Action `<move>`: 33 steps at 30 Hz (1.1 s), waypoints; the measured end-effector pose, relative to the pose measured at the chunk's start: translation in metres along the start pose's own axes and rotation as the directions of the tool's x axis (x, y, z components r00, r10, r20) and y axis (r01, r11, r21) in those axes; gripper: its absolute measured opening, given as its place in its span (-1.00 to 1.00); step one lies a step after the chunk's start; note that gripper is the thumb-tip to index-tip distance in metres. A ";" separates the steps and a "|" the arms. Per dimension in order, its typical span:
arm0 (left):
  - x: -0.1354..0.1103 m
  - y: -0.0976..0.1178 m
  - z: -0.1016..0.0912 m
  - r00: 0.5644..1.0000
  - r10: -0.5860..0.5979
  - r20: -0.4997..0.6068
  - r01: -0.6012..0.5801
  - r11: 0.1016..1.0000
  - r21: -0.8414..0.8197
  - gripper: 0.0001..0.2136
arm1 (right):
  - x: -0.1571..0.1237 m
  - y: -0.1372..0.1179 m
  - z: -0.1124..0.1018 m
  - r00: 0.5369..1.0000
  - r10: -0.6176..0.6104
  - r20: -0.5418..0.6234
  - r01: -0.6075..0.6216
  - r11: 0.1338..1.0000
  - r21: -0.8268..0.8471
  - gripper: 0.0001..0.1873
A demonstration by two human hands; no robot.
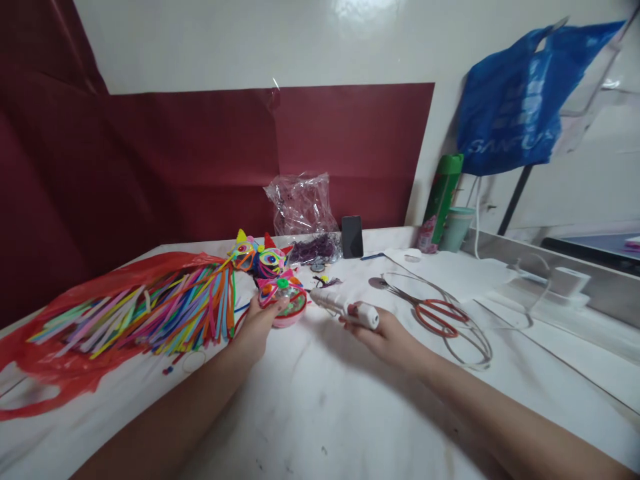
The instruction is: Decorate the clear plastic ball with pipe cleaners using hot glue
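Observation:
My left hand [256,327] is closed around a small pink craft figure [286,300] with a green nose, orange eyes and a round lower part edged in red. In my right hand [383,333] is a white glue gun [345,307], gripped with its nozzle pointing left toward the figure. Whether the nozzle touches the figure I cannot tell. Just behind the figure sit two finished-looking colourful craft heads, one with yellow ears [243,252] and one with red ears [271,260].
Many coloured pipe cleaners [175,310] lie on a red plastic bag [37,357] at left. Orange-handled scissors [435,317] and a looped white cable [483,347] lie at right. A phone [352,237] leans at the back beside a clear bag [305,203]. A blue bag [515,100] hangs above.

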State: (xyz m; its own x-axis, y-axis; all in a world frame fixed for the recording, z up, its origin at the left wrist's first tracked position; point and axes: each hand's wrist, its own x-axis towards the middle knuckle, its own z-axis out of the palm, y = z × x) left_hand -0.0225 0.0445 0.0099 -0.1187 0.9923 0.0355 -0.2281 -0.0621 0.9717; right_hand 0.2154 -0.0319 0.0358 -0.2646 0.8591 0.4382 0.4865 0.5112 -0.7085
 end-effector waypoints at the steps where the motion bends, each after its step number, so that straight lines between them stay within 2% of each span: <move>1: -0.001 0.000 0.000 1.000 -0.001 0.005 0.001 1.000 0.002 -0.55 | -0.002 -0.004 0.005 1.000 -0.001 0.020 0.001 1.000 0.012 -0.93; 8: -0.007 0.004 0.003 1.000 -0.003 0.012 0.003 1.000 0.009 -0.63 | -0.007 -0.006 0.022 0.997 0.032 0.069 -0.035 0.998 0.046 -0.93; 14: -0.006 0.001 0.002 0.999 0.033 0.033 -0.033 0.999 0.014 -0.56 | -0.008 -0.004 0.024 0.996 0.036 0.086 -0.041 0.998 0.055 -0.91; 22: -0.009 0.004 0.004 1.000 0.001 0.030 -0.001 1.000 0.021 -0.61 | -0.009 -0.008 0.024 0.994 -0.013 0.110 0.010 1.000 0.028 -0.92; 33: -0.011 0.006 0.006 0.999 -0.021 0.027 0.021 1.000 0.010 -0.56 | -0.008 -0.001 0.028 0.993 -0.063 0.096 0.062 0.998 0.007 -0.88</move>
State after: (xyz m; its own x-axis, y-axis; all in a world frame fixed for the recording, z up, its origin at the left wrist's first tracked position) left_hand -0.0171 0.0337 0.0166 -0.0880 0.9959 0.0210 -0.2209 -0.0401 0.9745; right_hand 0.1942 -0.0390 0.0177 -0.3731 0.8239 0.4266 0.4630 0.5638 -0.6839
